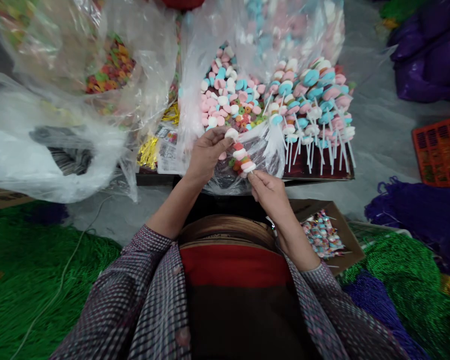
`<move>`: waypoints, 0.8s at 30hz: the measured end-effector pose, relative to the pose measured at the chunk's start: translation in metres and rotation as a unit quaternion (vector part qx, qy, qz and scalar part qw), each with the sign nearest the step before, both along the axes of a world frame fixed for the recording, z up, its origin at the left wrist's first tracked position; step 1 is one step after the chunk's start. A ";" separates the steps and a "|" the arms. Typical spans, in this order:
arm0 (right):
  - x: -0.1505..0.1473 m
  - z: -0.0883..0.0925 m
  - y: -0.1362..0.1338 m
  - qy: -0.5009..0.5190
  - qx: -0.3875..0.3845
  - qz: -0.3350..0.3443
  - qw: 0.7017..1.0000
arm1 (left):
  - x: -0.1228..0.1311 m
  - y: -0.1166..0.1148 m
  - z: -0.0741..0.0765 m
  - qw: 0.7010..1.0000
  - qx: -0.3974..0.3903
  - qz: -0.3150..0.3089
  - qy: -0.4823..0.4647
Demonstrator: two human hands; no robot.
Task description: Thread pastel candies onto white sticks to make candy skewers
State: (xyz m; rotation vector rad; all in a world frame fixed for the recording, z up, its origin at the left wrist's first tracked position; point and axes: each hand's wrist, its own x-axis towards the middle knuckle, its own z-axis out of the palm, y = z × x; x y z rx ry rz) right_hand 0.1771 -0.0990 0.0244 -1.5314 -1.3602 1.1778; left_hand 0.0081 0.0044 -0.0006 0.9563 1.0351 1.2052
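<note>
Between my two hands a candy skewer [240,155] is held at a slant, threaded with white and pink marshmallows and red, orange and green gummy rings. My left hand [209,152] pinches a white marshmallow [231,133] at its upper end. Around the lower end, just under the last marshmallow, the fingers of my right hand [269,191] are closed; the stick there is mostly hidden. Just beyond lie loose pink, white and blue marshmallows [222,100] and small gummy rings [243,119] in an open clear plastic bag [190,95].
Finished marshmallow skewers [315,110] are piled on the dark table [315,170] at right. Gold twist ties [148,152] lie at left, near a bag of gummy rings [114,70]. A cardboard box [350,245] with wrapped candies stands below right. An orange crate [440,150] sits farther right.
</note>
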 end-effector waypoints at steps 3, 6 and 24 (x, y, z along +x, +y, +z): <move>0.000 0.000 0.000 0.007 -0.008 -0.008 1.000 | 0.001 -0.001 -0.003 0.997 0.044 0.015 0.062; 0.001 0.002 0.000 0.024 -0.024 -0.002 0.999 | -0.002 -0.003 -0.005 0.989 0.076 0.012 0.124; -0.018 -0.016 0.010 0.073 -0.072 -0.026 0.994 | -0.008 -0.014 0.006 0.967 0.107 -0.004 0.233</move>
